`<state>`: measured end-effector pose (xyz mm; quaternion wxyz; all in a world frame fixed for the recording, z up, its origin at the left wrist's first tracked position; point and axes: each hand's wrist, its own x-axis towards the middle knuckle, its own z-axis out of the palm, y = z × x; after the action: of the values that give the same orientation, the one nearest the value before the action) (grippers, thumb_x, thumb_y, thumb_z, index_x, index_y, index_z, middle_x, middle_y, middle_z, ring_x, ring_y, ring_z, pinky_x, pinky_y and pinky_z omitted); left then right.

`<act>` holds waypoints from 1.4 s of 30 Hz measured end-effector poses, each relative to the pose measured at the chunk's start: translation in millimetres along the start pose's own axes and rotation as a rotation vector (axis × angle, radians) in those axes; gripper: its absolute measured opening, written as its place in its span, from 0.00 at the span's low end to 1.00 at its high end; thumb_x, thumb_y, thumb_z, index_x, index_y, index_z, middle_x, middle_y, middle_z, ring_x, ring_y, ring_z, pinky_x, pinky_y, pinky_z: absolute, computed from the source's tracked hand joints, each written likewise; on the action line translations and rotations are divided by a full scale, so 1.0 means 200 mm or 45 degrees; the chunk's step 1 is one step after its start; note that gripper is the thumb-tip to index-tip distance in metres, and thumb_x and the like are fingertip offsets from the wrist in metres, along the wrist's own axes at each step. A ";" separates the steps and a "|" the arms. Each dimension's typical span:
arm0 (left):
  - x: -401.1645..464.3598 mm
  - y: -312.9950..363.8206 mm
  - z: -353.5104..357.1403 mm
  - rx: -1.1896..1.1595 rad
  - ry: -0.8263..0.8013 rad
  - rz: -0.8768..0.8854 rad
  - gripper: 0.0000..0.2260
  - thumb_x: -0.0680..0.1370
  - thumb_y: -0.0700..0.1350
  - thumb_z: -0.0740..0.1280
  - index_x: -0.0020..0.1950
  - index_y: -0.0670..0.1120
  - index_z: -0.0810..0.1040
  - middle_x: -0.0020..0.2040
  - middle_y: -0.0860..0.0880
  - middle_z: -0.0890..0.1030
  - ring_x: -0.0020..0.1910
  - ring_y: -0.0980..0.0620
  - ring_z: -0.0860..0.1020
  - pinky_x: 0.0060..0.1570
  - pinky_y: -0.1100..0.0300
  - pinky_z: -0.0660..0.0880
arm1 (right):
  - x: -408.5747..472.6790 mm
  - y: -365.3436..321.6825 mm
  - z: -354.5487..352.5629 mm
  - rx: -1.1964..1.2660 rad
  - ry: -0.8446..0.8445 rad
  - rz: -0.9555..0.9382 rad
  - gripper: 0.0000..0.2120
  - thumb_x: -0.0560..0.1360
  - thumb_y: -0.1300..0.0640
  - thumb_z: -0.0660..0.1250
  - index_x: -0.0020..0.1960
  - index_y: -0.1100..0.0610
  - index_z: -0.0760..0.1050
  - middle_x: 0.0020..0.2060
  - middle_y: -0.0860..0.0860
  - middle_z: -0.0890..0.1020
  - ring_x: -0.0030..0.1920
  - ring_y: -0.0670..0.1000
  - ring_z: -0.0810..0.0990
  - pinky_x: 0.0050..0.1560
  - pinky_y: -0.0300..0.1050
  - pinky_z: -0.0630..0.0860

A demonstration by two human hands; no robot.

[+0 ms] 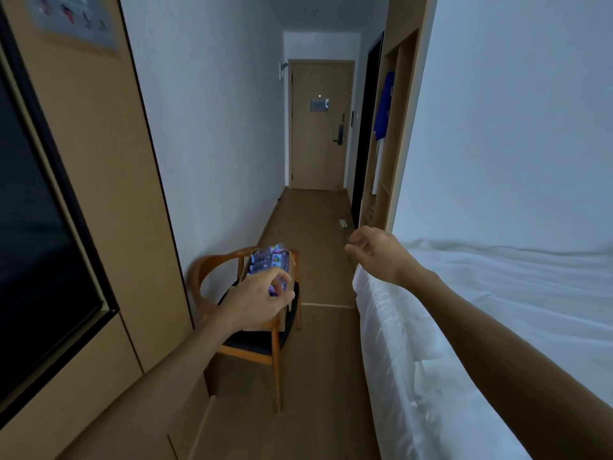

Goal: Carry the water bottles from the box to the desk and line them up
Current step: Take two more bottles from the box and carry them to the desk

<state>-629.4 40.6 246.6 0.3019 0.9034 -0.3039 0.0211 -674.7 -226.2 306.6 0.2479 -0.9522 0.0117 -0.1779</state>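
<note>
Several water bottles [269,258] with purple-blue labels lie packed in an open cardboard box [293,260] on the seat of a wooden chair [212,265] by the left wall. My left hand [257,302] reaches out in front of the box with its fingers loosely curled and holds nothing; it hides the box's near part. My right hand [374,249] is stretched forward over the corner of the bed, fingers relaxed and empty. A light wooden surface [109,426] at the lower left may be the desk.
A white bed [481,310] fills the right side. A dark TV screen [33,227] hangs on the wood-panelled left wall. A narrow strip of wooden floor [311,234] runs between chair and bed to a closed door [320,127]. An open wardrobe [386,134] stands on the right.
</note>
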 end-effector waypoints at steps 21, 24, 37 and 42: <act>1.67 -0.68 0.34 0.047 0.045 -0.309 0.07 0.78 0.54 0.65 0.56 0.60 0.73 0.46 0.58 0.78 0.38 0.61 0.78 0.36 0.67 0.71 | 1.83 0.87 0.59 0.153 -0.254 -0.127 0.16 0.79 0.47 0.64 0.63 0.53 0.73 0.55 0.48 0.78 0.54 0.47 0.77 0.52 0.42 0.74; 1.84 -0.77 0.38 0.000 0.078 -0.362 0.06 0.77 0.54 0.65 0.53 0.62 0.72 0.44 0.58 0.79 0.37 0.63 0.78 0.36 0.66 0.71 | 2.03 0.94 0.67 0.185 -0.318 -0.144 0.16 0.79 0.48 0.64 0.64 0.54 0.73 0.56 0.49 0.78 0.55 0.48 0.77 0.56 0.45 0.75; 2.42 -1.38 0.58 -0.324 0.319 -0.692 0.07 0.77 0.51 0.69 0.47 0.63 0.74 0.44 0.56 0.81 0.38 0.61 0.79 0.35 0.69 0.71 | 2.84 1.24 1.25 0.153 -0.584 -0.223 0.15 0.79 0.50 0.64 0.64 0.54 0.73 0.56 0.49 0.78 0.56 0.48 0.77 0.55 0.42 0.74; 2.74 -1.66 0.63 -0.447 0.311 -0.764 0.07 0.78 0.48 0.67 0.49 0.61 0.73 0.46 0.59 0.80 0.39 0.62 0.79 0.33 0.70 0.70 | 3.25 1.34 1.47 0.128 -0.708 -0.211 0.13 0.79 0.49 0.64 0.63 0.50 0.72 0.54 0.46 0.78 0.54 0.45 0.77 0.47 0.36 0.71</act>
<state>-15.1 -114.1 87.5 0.4793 0.8775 0.0138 -0.0132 52.9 -394.8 156.1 0.2729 -0.9487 -0.1432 0.0701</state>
